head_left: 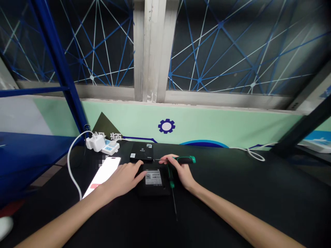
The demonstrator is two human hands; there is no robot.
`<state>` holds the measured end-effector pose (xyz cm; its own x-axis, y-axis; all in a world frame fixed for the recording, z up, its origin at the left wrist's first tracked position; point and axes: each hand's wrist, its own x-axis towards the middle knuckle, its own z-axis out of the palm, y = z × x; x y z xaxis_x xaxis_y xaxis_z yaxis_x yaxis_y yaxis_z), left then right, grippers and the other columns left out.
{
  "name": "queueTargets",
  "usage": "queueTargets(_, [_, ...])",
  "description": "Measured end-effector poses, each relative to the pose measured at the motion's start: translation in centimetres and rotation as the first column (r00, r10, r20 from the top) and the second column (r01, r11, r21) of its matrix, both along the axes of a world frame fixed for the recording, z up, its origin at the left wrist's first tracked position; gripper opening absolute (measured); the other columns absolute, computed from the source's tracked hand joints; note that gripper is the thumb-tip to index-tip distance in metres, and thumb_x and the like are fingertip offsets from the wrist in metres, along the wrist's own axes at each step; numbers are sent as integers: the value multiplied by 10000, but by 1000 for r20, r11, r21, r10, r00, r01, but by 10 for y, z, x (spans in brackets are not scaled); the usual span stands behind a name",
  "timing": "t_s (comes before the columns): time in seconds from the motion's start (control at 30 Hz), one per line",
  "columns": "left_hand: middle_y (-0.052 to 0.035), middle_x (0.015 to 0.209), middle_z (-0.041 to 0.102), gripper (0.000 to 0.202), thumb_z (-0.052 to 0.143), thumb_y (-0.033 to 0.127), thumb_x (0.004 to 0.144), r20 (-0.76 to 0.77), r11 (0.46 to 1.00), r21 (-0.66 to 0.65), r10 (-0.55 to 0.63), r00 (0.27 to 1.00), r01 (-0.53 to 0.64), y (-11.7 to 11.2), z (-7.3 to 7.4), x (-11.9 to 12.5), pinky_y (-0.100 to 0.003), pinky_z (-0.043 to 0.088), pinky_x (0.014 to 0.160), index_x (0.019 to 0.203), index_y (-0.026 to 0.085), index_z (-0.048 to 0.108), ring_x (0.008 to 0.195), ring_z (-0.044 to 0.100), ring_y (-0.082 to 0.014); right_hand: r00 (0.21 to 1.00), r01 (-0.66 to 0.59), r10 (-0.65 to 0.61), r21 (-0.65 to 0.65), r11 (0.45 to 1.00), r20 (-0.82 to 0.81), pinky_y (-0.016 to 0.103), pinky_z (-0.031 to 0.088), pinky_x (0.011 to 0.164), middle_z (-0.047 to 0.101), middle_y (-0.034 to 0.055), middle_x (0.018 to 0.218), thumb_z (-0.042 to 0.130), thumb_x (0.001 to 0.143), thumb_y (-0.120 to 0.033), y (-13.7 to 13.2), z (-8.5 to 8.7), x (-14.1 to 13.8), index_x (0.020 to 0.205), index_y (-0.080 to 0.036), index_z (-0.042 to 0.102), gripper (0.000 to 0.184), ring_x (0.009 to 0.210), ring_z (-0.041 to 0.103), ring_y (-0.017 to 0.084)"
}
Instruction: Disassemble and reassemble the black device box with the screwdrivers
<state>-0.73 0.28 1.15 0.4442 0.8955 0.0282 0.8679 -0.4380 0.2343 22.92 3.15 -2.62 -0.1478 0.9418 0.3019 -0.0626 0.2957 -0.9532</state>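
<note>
A flat black box-shaped device (153, 191) with a white printed label lies on the dark table. My left hand (126, 179) grips its left side, thumb over the label's edge and fingers at the far left corner. Held sideways in my right hand (182, 172) is a screwdriver (186, 159) with a green and black handle; its thin shaft points left, above the device's far edge. A second green-handled screwdriver (171, 177) lies along the device's right side, its shaft towards me. Just beyond the device sits a black box (141, 151) with small stickers.
A phone (104, 174) with a lit white screen lies left of the device. Behind it are a white charger (95, 142) and a power strip (110, 147), with a white cable (69, 162) curving forward. Another white cable (254, 155) lies at the back right, by the green wall.
</note>
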Motion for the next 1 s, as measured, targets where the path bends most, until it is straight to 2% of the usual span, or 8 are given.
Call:
queueTargets(0.1, [-71, 879, 727, 427, 305, 490, 1028, -6, 1000, 5, 1, 1000, -1, 0, -1, 0, -332, 439, 631, 1232, 209, 552, 808, 702, -300, 995, -99, 99, 8, 995, -21, 383, 510, 866, 759, 76, 849, 545, 938, -538, 0, -1, 3, 835, -189, 770, 428, 882, 694, 265])
queueTargets(0.2, [-80, 893, 728, 432, 314, 497, 1024, -12, 1000, 13, 4, 1000, -4, 1, -2, -1, -339, 440, 648, 1231, 205, 557, 826, 702, -308, 991, -127, 128, 18, 992, -28, 391, 502, 871, 755, 77, 861, 520, 951, -523, 2, -4, 4, 862, -192, 762, 420, 896, 690, 272])
queueTargets(0.37, [-82, 906, 732, 428, 316, 487, 1029, -11, 1000, 19, 8, 1000, -8, 1, -3, -1, -350, 447, 662, 1251, 204, 549, 839, 705, -314, 995, -66, 66, -6, 998, -77, 332, 495, 774, 729, 34, 821, 600, 911, -475, 2, -5, 2, 869, -218, 645, 264, 827, 670, 227])
queueTargets(0.47, [-84, 912, 734, 433, 323, 489, 1028, -8, 1000, 21, 6, 1000, -6, 0, -3, -1, -356, 454, 667, 1262, 202, 546, 851, 706, -318, 1000, -18, 18, 15, 1000, -20, 309, 480, 744, 735, 31, 809, 624, 900, -469, 1, -3, 1, 792, -218, 611, 274, 791, 652, 205])
queueTargets(0.6, [-84, 920, 735, 433, 317, 485, 1029, -1, 1000, 22, 4, 1000, -4, 0, -4, -1, -359, 465, 668, 1259, 200, 548, 845, 708, -316, 992, 46, -53, 69, 997, 118, 320, 480, 728, 740, 40, 781, 628, 892, -495, 0, 2, 0, 719, -215, 669, 331, 755, 644, 207])
queueTargets(0.73, [-87, 935, 733, 430, 310, 476, 1030, -1, 1000, 21, -3, 1000, 3, -1, -3, 0, -378, 480, 691, 1263, 202, 546, 864, 707, -327, 970, 77, -110, 152, 985, 219, 341, 486, 733, 731, 37, 752, 677, 859, -465, 1, 3, 0, 691, -224, 725, 298, 760, 645, 221])
queueTargets(0.9, [-77, 908, 734, 485, 315, 465, 1033, -9, 999, 35, -7, 1000, 7, -1, -2, 0, -395, 495, 703, 1439, 225, 431, 845, 711, -331, 959, 73, -113, 160, 984, 258, 351, 484, 747, 728, 47, 784, 716, 833, -427, 3, -2, 0, 758, -233, 783, 219, 799, 647, 231])
queueTargets(1.0, [-75, 956, 743, 507, 303, 461, 1038, -15, 999, 47, -17, 1000, 17, -1, -2, -1, -400, 506, 716, 1497, 263, 384, 868, 715, -329, 959, 62, -101, 154, 986, 265, 348, 489, 739, 721, 52, 800, 726, 824, -431, 3, -4, 1, 797, -233, 801, 213, 791, 650, 227])
